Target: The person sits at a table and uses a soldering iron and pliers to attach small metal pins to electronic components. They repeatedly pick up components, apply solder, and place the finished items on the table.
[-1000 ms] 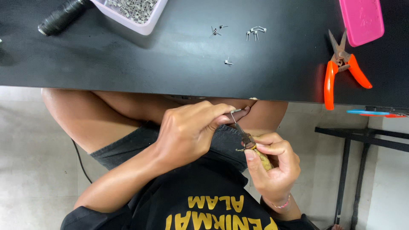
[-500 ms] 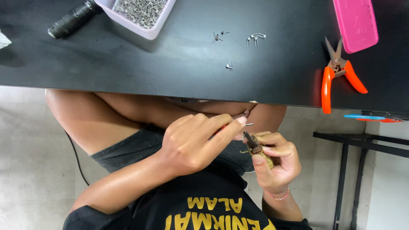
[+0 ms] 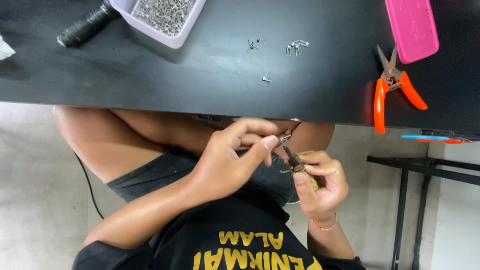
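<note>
Open room below the black table (image 3: 150, 75) edge; bare knees (image 3: 125, 140) crowd in from the left

A single head-worn camera looks steeply down, close over the person's lap, with the black table (image 3: 210, 85) edge crossing the upper frame.

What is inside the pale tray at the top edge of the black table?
The pale tray holds a heap of small grey metal pieces. Its floor is covered by them, and its far part is cut off by the picture's edge.

Black table (image 3: 150, 75), parts tray (image 3: 165, 35), orange snips (image 3: 392, 87)
</note>
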